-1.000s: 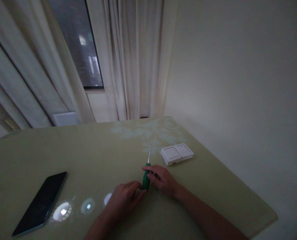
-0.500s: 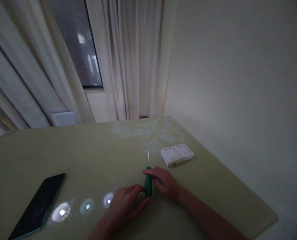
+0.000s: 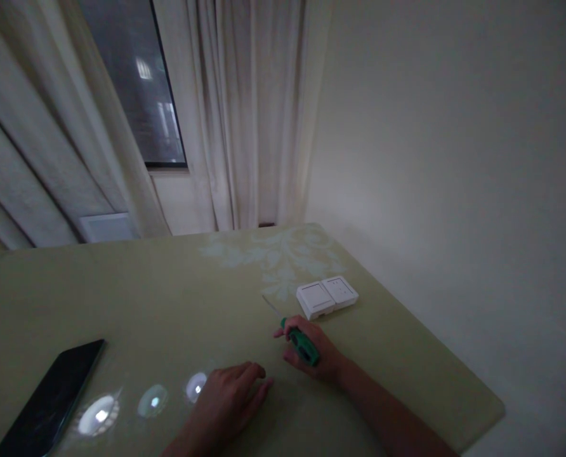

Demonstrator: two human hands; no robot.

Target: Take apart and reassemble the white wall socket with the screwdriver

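A screwdriver (image 3: 304,344) with a green and black handle is gripped by my right hand (image 3: 317,349). Its thin metal shaft points up and to the left over the table, and the handle's end leans toward my right wrist. My left hand (image 3: 233,393) is low over the table, left of the screwdriver and apart from it. Its fingers are loosely bent, with a gap between thumb and forefinger and nothing held. Just beyond my right hand lies a white double wall plate (image 3: 327,296), one half a switch and the other a socket.
A dark tablet or large phone (image 3: 49,400) lies at the left on the pale green table (image 3: 169,298). The table's right edge runs along a bare wall (image 3: 430,158). Behind it hang light curtains (image 3: 235,114) beside a dark window (image 3: 135,76). Lamp reflections shine on the tabletop.
My left hand has let go of the screwdriver's handle and drawn slightly away. The screwdriver, upright in view before, is now tilted to the left in my right hand. The view has shifted a little.
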